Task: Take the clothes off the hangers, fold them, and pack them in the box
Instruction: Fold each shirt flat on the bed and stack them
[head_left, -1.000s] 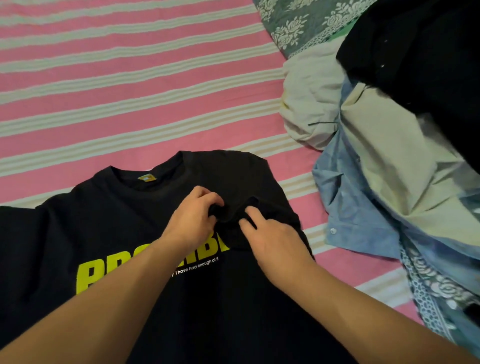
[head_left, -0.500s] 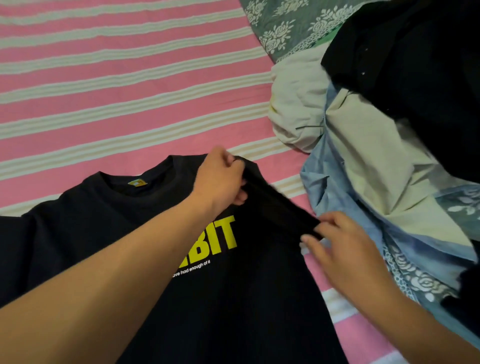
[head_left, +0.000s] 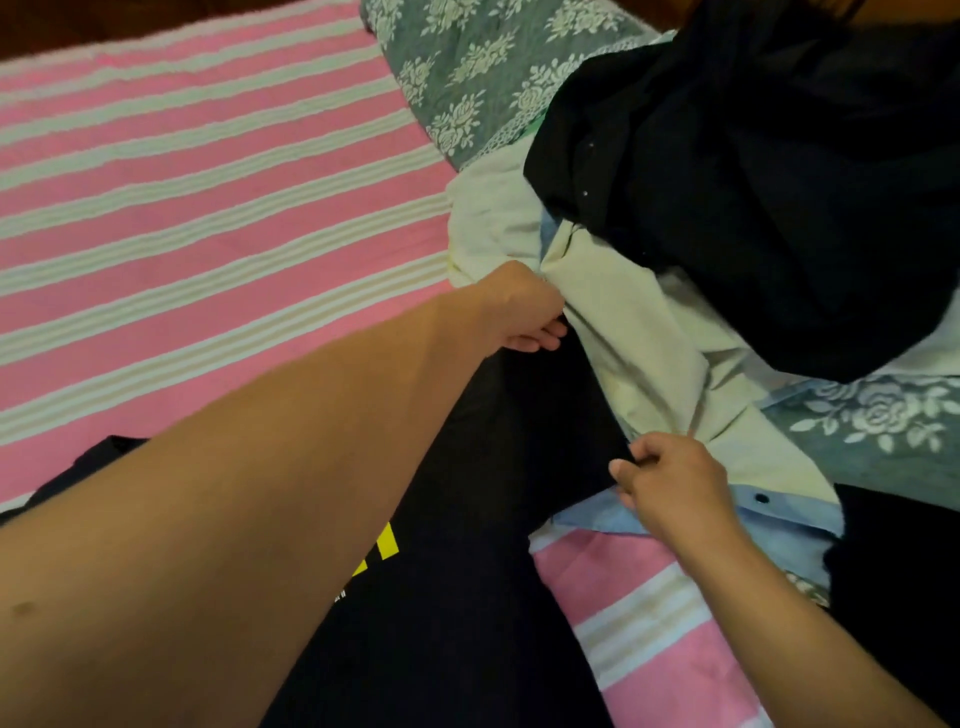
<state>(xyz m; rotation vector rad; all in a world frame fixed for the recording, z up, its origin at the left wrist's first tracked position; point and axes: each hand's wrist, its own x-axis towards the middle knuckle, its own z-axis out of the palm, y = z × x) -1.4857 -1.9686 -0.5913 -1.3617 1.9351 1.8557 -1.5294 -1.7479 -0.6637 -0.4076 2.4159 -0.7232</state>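
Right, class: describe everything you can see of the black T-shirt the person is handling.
The black T-shirt looks like soft knit cotton, with part of a yellow print and small white lettering showing beside the left forearm. It lies spread on the pink striped bedsheet, its sleeve stretched out toward the clothes pile. The left hand holds the sleeve's far end; the right hand pinches its near edge.

A black cotton T-shirt with yellow lettering (head_left: 467, 597) lies spread on the near bed, its right sleeve stretched out flat. To the right, a heap holds a pale cream shirt (head_left: 649, 338), a light blue buttoned shirt (head_left: 769, 525) and a black garment (head_left: 753, 182).
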